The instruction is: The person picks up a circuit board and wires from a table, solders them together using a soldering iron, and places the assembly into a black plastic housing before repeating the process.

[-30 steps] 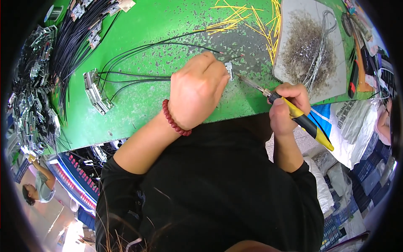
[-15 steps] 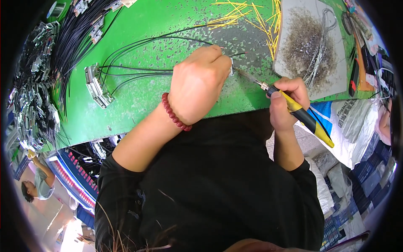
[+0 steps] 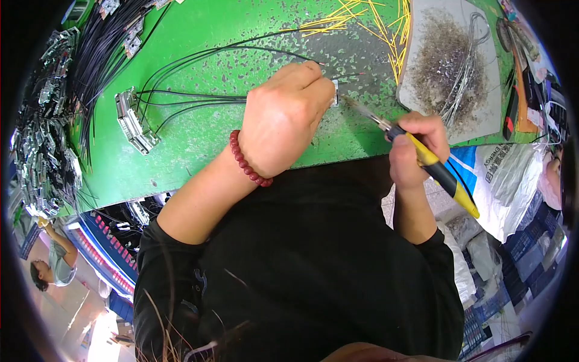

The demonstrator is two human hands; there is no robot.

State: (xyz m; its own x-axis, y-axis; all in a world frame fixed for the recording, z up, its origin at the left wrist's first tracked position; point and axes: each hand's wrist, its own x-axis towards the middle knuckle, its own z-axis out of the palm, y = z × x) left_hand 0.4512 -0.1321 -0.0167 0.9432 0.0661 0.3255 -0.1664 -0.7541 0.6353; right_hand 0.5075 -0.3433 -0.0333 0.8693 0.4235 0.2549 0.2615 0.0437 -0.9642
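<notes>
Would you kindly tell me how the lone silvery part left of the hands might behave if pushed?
The silvery part would probably slide rather than roll, given its angular shape. Its shiny surface may feel slippery. The attached black wires would likely flex along, since some already curve.

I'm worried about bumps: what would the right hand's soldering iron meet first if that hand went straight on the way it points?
Probably the small pale piece at the left hand; the soldering iron in the right hand points towards it, though depth is unclear.
</notes>
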